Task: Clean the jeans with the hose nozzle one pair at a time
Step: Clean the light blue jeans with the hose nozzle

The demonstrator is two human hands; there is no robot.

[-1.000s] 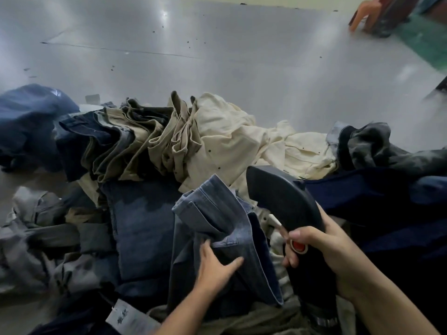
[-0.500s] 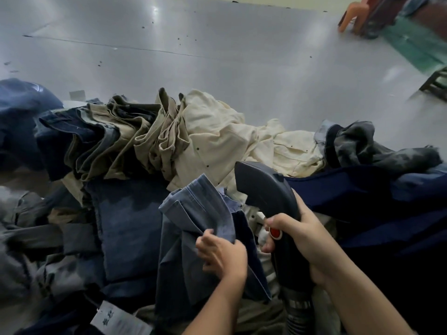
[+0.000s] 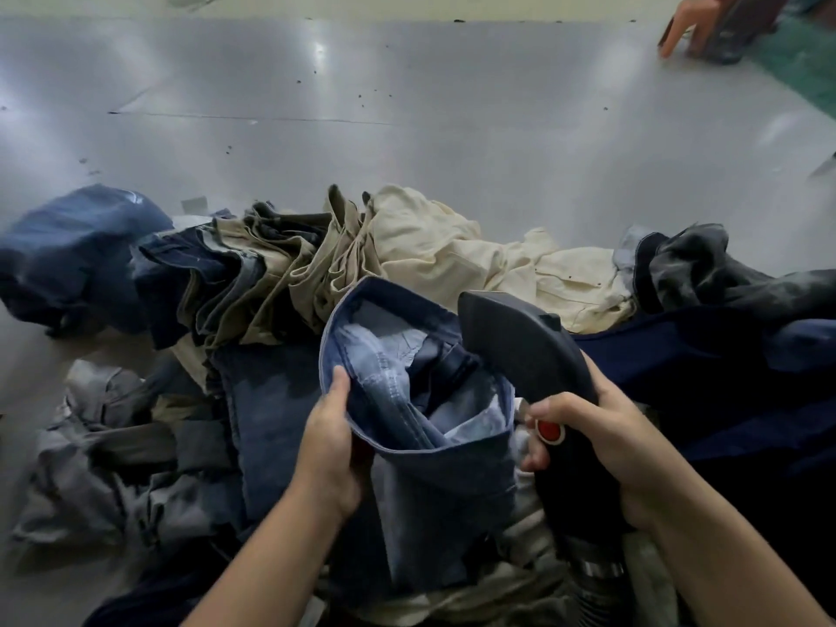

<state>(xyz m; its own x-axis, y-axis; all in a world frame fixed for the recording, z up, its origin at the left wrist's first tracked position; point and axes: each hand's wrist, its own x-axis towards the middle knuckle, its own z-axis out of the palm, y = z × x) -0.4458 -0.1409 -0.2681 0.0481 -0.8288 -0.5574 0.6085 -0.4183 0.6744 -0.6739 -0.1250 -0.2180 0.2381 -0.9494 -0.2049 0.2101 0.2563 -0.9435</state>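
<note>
The waistband of a pair of blue jeans [image 3: 434,463] is gripped by the left hand [image 3: 332,450], its thumb laid over the near-left edge of the rim and the remaining fingers hidden beneath the cloth, so the grip is closed on the denim. The hose nozzle [image 3: 524,350] is held by the right hand [image 3: 601,441], whose fingers are wrapped round the dark handle, with the thumb resting just beside a red button [image 3: 549,431]; this grip, too, is closed tight. The nozzle's broad dark head is tilted up and to the far left, touching or just beside the right edge of the jeans' opening — which of the two cannot be told. The jeans are held in the near centre, the waist pulled wide like a mouth, and a paler lining and seams are seen inside. A ribbed hose [image 3: 597,576] is seen below the handle. The pair is held over a heap of garments on the grey desk [image 3: 452,129]: cream trousers [image 3: 475,264] far centre, khaki pairs [image 3: 280,273] to their left, dark denim [image 3: 81,251] at far left, grey cloth [image 3: 113,454] near left, and navy fabric [image 3: 724,368] on the right.
</note>
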